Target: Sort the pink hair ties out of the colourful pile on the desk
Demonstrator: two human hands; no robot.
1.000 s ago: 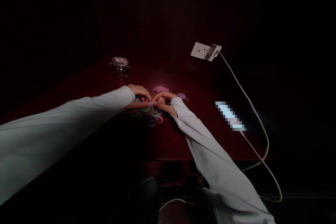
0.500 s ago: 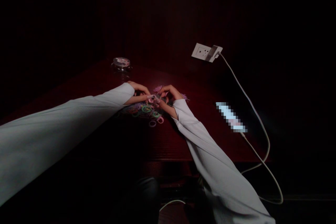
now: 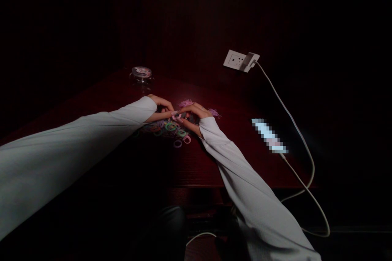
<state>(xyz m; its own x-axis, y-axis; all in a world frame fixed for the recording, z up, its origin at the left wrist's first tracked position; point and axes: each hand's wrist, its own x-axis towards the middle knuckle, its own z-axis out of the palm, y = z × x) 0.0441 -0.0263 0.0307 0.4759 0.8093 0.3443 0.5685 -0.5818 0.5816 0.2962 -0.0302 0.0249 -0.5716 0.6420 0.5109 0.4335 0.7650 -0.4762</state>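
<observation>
A small pink hair tie (image 3: 177, 117) is pinched between the fingertips of both my hands. My left hand (image 3: 162, 108) comes in from the left, its thumb and fingers closed on the tie. From the right, my right hand (image 3: 192, 115) meets it, thumb and forefinger pressed at the same tie. Below and under my hands lies a pile of colourful hair ties (image 3: 170, 128), green, purple, orange and pink. Just behind my hands sits a heap of thin pink bands (image 3: 186, 103), and a smaller purple-pink bunch (image 3: 213, 112) lies right of my right hand.
On the dark red table (image 3: 196, 171), a clear round jar with a patterned lid (image 3: 142, 72) stands at the back left. To the right, a phone (image 3: 269, 136) is joined by a white cable (image 3: 301, 128) to a charger (image 3: 251, 62) in a wall socket (image 3: 235, 60).
My right hand's fingers lifted and spread at half a second ago, then came back down to the pink hair tie. The left hand has barely moved.
</observation>
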